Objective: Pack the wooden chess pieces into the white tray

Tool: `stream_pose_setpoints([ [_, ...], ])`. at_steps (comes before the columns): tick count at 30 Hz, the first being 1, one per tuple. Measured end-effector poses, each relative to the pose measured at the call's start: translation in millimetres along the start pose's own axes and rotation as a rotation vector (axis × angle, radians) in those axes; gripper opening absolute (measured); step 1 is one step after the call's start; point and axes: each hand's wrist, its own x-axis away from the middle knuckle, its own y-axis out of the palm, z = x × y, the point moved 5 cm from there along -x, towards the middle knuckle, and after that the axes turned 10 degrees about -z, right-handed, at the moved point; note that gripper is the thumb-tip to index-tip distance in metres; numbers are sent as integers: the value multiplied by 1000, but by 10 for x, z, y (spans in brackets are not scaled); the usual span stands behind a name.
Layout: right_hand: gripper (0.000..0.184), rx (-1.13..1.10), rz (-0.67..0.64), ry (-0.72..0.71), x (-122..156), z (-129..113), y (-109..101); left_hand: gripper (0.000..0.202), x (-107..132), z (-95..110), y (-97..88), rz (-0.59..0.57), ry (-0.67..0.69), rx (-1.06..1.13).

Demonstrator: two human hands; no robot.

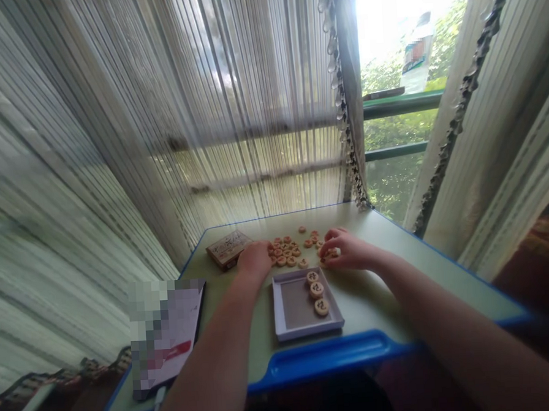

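A loose heap of round wooden xiangqi pieces [286, 249] lies on the pale green table. At its left edge is my left hand [255, 258], back upward, its fingertips touching or close to the nearest pieces; its grip is hidden behind the hand. On the right, my right hand [344, 250] arches over several pieces, its fingers curved and apart. Whether it touches those pieces is hard to make out. Nearer to me sits an open shallow white box tray [279, 303]. Three pieces with dark characters, the middle one being a xiangqi piece [316, 290], form a column along its right side.
A printed cardboard box [228, 248] lies beyond my left forearm. At the left edge rests a tablet [188, 320] with a cable. The table [372, 311] has a blue rim and a blue trough [328, 354] in front. String curtains [260, 108] hang behind.
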Motion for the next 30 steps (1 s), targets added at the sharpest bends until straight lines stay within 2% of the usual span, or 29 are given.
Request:
stream_pose_setpoints([
  [4, 18, 11, 113, -11, -25, 14, 3, 38, -14, -53, -2, -14, -28, 42],
  [7, 24, 2, 207, 44, -58, 87, 18, 38, -9, -30, -41, 26, -25, 65],
  [9, 29, -2, 238, 99, -88, 159, 38, 36, 0, 54, -53, 53, 69, 82],
  [12, 30, -29, 258, 124, -121, 231, 55, 33, 26, 230, -10, 22, 299, 96],
  [14, 28, -42, 266, 94, -128, 222, 54, 30, 39, 296, 32, -14, 399, 97],
  [17, 25, -37, 261, 11, -123, 127, 60, 27, 41, 303, 65, -57, 462, 119],
  [23, 33, -73, 100, -208, -140, -123, 203, 24, 37, 270, 50, -90, 445, 118],
  [27, 37, -63, 95, -233, -166, -128, 246, 28, 53, 350, 19, -53, 464, 86],
  [30, 31, -79, 130, -180, -183, -60, 232, 32, 29, 402, 61, -117, 470, 63],
])
